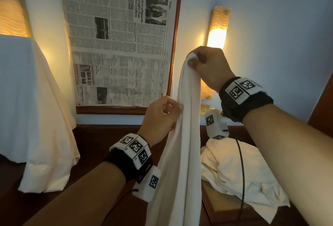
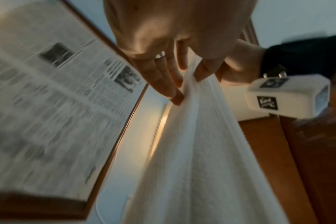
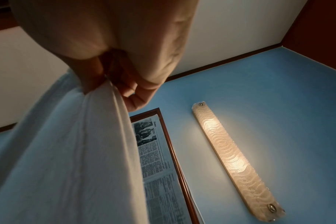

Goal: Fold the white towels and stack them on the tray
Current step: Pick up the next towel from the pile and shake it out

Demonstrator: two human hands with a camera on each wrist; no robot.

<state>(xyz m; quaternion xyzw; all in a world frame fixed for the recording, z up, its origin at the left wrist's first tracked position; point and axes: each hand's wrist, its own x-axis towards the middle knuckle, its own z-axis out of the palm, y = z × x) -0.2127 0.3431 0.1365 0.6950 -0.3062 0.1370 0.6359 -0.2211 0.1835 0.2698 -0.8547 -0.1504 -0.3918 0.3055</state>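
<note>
A white towel (image 1: 182, 135) hangs lengthwise in the air in front of me. My right hand (image 1: 191, 62) grips its top corner in curled fingers, high up near the wall lamp. Lower and to the left, my left hand (image 1: 177, 110) pinches the towel's edge between thumb and fingers. The left wrist view shows that pinch (image 2: 188, 87) on the towel (image 2: 192, 151); the right wrist view shows the right hand (image 3: 107, 86) bunching the towel (image 3: 67, 151). A heap of unfolded white towels (image 1: 234, 171) lies at the right on a wooden tray (image 1: 214, 206).
A framed newspaper (image 1: 117, 45) hangs on the blue wall, with a lit wall lamp (image 1: 216, 36) to its right. White draped cloth (image 1: 36, 108) covers something on the left. The dark wooden tabletop (image 1: 100, 141) lies below my hands.
</note>
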